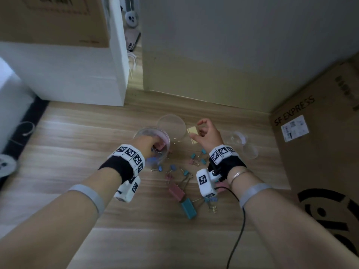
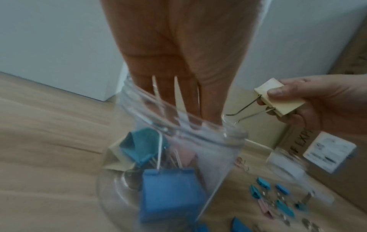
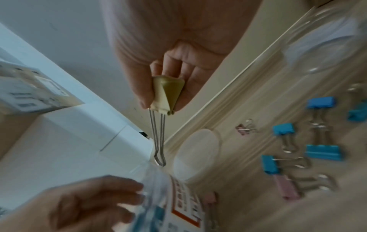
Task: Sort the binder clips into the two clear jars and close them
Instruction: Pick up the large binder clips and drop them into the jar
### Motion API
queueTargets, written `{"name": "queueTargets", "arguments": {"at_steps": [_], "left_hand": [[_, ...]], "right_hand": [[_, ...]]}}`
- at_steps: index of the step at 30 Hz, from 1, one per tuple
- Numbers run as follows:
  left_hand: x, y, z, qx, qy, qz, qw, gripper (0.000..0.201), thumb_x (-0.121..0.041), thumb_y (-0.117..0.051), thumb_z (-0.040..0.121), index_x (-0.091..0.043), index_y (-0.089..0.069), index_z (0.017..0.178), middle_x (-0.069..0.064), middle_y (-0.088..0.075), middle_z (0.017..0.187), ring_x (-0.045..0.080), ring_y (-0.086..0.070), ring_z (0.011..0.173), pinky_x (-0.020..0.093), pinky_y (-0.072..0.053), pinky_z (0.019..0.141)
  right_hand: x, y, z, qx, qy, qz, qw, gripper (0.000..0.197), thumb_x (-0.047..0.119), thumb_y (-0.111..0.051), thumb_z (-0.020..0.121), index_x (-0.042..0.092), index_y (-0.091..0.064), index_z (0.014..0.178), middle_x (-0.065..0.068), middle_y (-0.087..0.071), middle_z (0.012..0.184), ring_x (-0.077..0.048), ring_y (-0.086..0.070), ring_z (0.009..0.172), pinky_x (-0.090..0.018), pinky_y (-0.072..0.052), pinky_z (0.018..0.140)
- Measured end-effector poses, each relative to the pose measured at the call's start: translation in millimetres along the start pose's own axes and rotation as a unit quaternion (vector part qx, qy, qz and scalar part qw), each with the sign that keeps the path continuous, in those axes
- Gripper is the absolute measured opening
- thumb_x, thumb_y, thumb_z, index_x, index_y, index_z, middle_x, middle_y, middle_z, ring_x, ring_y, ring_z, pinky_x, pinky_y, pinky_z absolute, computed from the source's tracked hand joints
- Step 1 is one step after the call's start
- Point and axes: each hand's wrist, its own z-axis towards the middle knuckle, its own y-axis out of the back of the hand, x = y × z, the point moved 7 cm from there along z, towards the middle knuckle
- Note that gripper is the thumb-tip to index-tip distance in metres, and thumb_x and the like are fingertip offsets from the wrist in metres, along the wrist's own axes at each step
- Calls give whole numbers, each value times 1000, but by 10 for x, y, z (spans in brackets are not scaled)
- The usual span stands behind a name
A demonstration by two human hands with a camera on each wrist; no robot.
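On a wood-plank floor (image 1: 81,133), a person's left hand (image 1: 144,145) grips the rim of a clear jar (image 1: 153,141) that is already holding large blue, teal, pink and cream binder clips. At the jar's three o'clock the right hand (image 1: 206,133), apart from the left, pinches a cream binder clip (image 2: 278,98) between thumb and fingers, its wire handles (image 3: 158,138) pointing toward the jar's mouth. A round clear lid (image 1: 172,126) lies at the jar's one o'clock. A second clear jar (image 1: 238,137) sits farther out at three o'clock. Loose clips (image 1: 182,177) are scattered at five o'clock, beside a cardboard box (image 1: 318,144).
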Motion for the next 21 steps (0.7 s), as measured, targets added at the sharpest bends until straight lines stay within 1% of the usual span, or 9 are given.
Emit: {"name": "queueTargets", "arguments": {"at_steps": [3,5,7,9,11,14,16,19,21], "left_hand": [[237,416,-77,-188,56,-105,975,18,-17,-52,89,-16,-61,105,8,-68,105,25,-63,89,32,-50,76],[407,560,-137,-255,83,-124,955,20,-11,-53,87,-12,-59,106,10,-64,108,28,-61,93,37,-51,83],[540,489,-125,-213,111,-128,962,26,-13,-53,87,-12,-56,113,11,-61,115,30,-59,100,38,-49,89],[626,323,-89,-150,131,-138,970,30,-15,-51,89,-14,-54,119,12,-62,118,30,-60,103,37,-47,90],[679,207,-68,-124,140,-141,972,33,-13,-50,90,-14,-52,123,14,-63,120,32,-60,105,39,-48,90],[711,143,-71,-126,148,-144,970,36,-10,-46,91,-14,-49,126,19,-60,122,36,-57,107,42,-46,91],[706,134,-70,-131,154,-142,969,36,-8,-44,91,-13,-48,127,20,-58,123,38,-56,108,42,-45,91],[678,126,-69,-125,162,-143,968,37,-5,-41,91,-14,-47,126,20,-55,124,38,-55,108,43,-45,92],[631,149,-92,-137,169,-132,967,39,-3,-42,89,-14,-47,126,19,-53,126,38,-52,111,43,-44,95]], "right_hand": [[234,-123,62,10,21,24,999,30,16,-70,80,21,-49,101,2,-68,100,-14,-66,84,-26,-55,70],[396,-256,104,22,44,33,998,28,14,-70,80,20,-51,99,5,-64,100,-16,-64,89,-29,-56,77],[530,-442,136,48,62,21,997,26,13,-71,79,20,-54,98,7,-61,98,-16,-63,92,-30,-55,79],[577,-666,148,82,69,-31,994,27,15,-73,77,20,-57,98,7,-62,95,-12,-60,87,-24,-50,76],[531,-861,172,90,63,-96,989,31,17,-76,74,19,-60,100,6,-64,93,-9,-58,82,-21,-46,71],[428,-1028,207,57,57,-184,980,28,27,-80,69,23,-63,91,4,-67,94,-12,-62,84,-23,-48,70],[383,-1127,209,58,69,-251,964,25,35,-79,66,26,-64,84,0,-63,95,-18,-61,86,-29,-51,77],[337,-1221,179,84,89,-331,935,25,41,-75,71,26,-66,89,-3,-52,95,-24,-56,89,-33,-49,85],[367,-1172,150,79,121,-329,933,22,37,-70,77,24,-68,95,-5,-55,98,-24,-56,90,-33,-49,87]]}}
